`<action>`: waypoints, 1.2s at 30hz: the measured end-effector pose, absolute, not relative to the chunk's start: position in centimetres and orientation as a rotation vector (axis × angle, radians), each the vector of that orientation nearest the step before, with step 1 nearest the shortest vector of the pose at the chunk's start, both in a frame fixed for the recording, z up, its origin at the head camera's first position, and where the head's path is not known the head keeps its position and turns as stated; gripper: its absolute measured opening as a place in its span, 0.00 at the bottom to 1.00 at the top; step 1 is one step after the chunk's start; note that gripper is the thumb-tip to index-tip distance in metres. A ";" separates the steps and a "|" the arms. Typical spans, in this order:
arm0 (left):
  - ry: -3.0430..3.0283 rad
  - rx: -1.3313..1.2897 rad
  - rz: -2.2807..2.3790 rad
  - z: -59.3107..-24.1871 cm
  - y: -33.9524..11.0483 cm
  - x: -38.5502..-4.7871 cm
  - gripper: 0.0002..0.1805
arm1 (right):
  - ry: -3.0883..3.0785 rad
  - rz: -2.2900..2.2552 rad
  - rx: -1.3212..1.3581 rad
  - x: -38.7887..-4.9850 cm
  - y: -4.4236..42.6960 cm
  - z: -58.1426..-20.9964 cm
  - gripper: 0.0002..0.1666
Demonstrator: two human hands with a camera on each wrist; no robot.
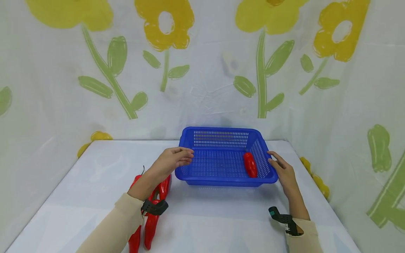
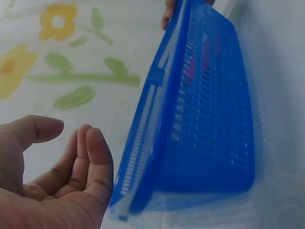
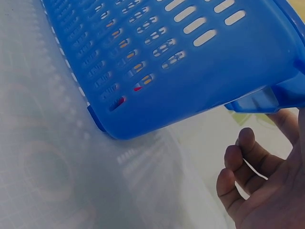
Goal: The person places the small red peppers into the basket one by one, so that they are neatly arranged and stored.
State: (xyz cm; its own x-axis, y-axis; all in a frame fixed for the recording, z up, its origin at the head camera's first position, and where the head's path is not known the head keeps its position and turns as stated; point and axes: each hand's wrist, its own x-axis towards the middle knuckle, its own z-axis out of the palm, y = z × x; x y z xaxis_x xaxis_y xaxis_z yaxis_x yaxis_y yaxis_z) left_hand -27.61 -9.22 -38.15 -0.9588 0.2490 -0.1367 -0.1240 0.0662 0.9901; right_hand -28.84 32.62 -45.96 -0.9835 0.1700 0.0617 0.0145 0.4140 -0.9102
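A blue perforated basket (image 1: 221,182) stands on the white table, with one red pepper (image 1: 250,164) lying inside near its right wall. At the basket's left rim hovers my left hand (image 1: 173,160), fingers loosely bent and holding nothing. The left wrist view shows this hand (image 2: 62,176) with its thumb apart from the fingers, beside the basket (image 2: 209,167). My right hand (image 1: 284,175) holds the right rim with its fingertips. In the right wrist view, a finger of that hand (image 3: 267,176) meets the rim of the basket (image 3: 190,90) while other fingers hang bent below; the thumb is hidden.
Several long red peppers (image 1: 151,228) lie on the table (image 1: 218,225) at the left, partly covered by my left forearm. A white curtain (image 1: 209,70) with yellow flowers hangs behind the table and along both sides.
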 end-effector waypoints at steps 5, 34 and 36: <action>2.112 0.045 2.016 -39.3 -11.8 -26.8 0.22 | -2.534 1.619 -0.176 -28.9 32.7 -46.0 0.34; 2.443 -0.330 1.880 -44.9 -22.3 -21.1 0.30 | -2.523 1.655 -0.154 -28.7 32.8 -46.2 0.35; 2.479 -0.344 1.850 -45.2 -22.7 -20.8 0.30 | -2.525 1.655 -0.154 -28.7 32.8 -46.1 0.35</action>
State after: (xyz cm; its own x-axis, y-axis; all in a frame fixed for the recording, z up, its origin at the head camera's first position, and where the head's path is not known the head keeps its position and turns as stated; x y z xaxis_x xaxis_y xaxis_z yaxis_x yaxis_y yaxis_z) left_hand -20.79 -22.66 -45.18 -0.9752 -0.1583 -0.1549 -0.1935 0.2691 0.9435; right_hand -28.67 32.78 -46.14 -0.9877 0.1499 0.0432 0.0202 0.3974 -0.9174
